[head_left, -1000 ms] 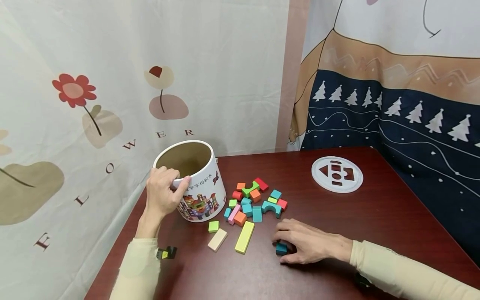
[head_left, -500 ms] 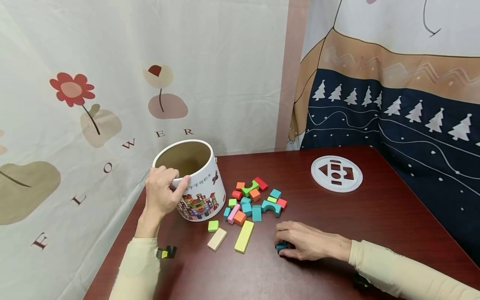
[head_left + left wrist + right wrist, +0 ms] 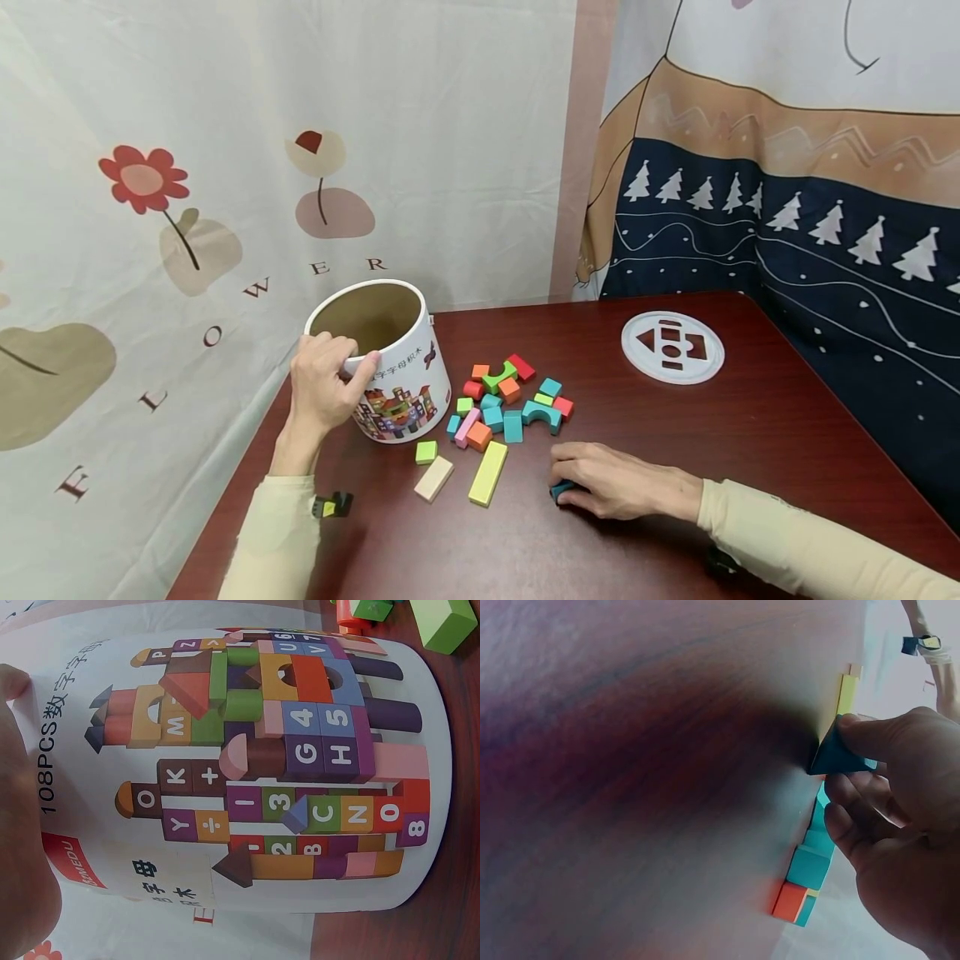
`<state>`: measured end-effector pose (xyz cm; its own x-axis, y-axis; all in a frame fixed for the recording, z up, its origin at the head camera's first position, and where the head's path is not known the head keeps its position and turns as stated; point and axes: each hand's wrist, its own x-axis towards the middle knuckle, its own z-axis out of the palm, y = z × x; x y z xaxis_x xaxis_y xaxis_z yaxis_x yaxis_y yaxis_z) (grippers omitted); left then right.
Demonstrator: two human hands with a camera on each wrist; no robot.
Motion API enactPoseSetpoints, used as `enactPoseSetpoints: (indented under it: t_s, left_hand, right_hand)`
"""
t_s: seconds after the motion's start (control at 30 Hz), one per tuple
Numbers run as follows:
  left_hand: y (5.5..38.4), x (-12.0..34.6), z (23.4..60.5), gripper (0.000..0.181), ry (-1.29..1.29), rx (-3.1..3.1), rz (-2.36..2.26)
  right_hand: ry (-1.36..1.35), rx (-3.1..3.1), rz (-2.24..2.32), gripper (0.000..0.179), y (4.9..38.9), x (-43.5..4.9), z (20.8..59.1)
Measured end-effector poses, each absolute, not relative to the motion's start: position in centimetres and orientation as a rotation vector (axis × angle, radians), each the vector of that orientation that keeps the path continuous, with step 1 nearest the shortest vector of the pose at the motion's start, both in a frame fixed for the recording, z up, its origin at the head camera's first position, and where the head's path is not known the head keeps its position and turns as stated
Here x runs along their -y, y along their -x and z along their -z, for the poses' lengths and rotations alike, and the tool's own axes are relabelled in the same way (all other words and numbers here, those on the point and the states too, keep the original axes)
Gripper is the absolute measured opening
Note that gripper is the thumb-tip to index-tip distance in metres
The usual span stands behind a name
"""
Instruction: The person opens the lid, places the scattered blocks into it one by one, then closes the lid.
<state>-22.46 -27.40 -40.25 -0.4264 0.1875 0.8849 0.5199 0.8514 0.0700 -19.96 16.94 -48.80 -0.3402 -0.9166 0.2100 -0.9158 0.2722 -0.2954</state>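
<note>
My left hand [image 3: 321, 382] grips the near rim of a white toy-block bucket [image 3: 411, 379], fingers over the edge and thumb on the outer wall. The bucket leans a little, and the inside that shows holds nothing. In the left wrist view, its printed wall [image 3: 187, 877] fills most of the picture. My right hand [image 3: 611, 482] pinches a dark teal triangular block [image 3: 838, 754] between thumb and fingers. One corner of it points down close to the tabletop in the right wrist view. From the head view the hand hides most of this block.
Several coloured blocks lie right of the bucket, among them a teal arch [image 3: 542, 415] and an orange block [image 3: 479, 437]. Nearer are a yellow plank [image 3: 488, 474], a cream block [image 3: 434, 479] and a green block [image 3: 426, 452]. A white lid with shaped holes [image 3: 651, 367] lies at the back right.
My right fingers have drawn in around the teal block, which has tilted and is now more covered by the hand. The left hand and bucket have stayed put.
</note>
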Motion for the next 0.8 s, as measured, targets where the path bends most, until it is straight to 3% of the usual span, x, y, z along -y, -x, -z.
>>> enactPoseSetpoints:
  t_s: [0.47, 0.8]
  left_hand:
    - [22.5, 27.4, 40.2, 0.053, 0.516, 2.007, 0.408]
    - [22.4, 27.3, 40.2, 0.053, 0.505, 2.019, 0.411]
  right_hand:
    - [1.799, -2.506, 0.679, 0.006, 20.4, -17.1, 48.2]
    - [1.751, -2.523, 0.886, 0.017, 21.8, -16.7, 44.4]
